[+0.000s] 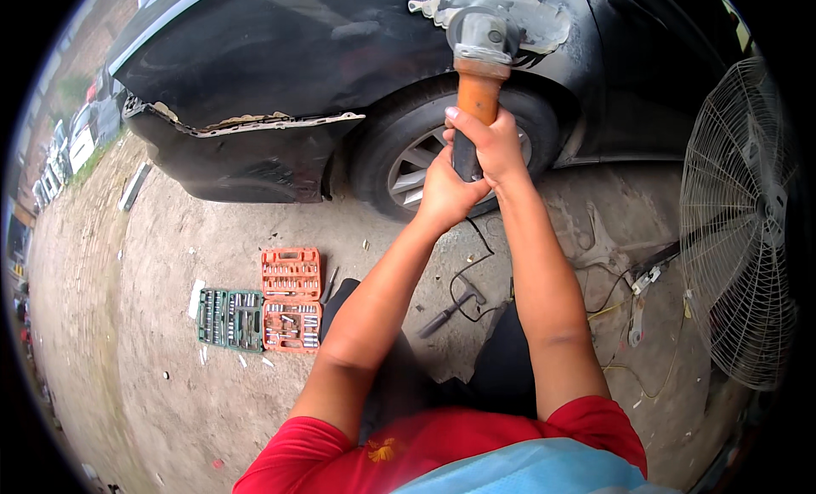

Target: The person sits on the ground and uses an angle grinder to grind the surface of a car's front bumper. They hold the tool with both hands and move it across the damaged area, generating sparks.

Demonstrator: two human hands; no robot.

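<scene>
Both my hands grip an orange angle grinder (478, 95) held out in front of me. My right hand (497, 146) is wrapped round its body, thumb across the top. Just below and left, my left hand (452, 191) closes on the dark rear end of the handle. The grinder's head and round disc lie over the black car's fender (357, 35), at a patch of pale, sanded filler (544, 31) above the wheel arch. Whether the disc touches the surface I cannot tell. Under the tool is the car's wheel (416, 167), partly hidden by my hands.
A wire-caged fan (735, 222) stands at the right. On the concrete floor lie an orange socket set case (291, 273), a green one (229, 318), a hammer (446, 317) and a black cord (476, 260). The car's bumper (246, 167) hangs apart from the body along a ragged gap.
</scene>
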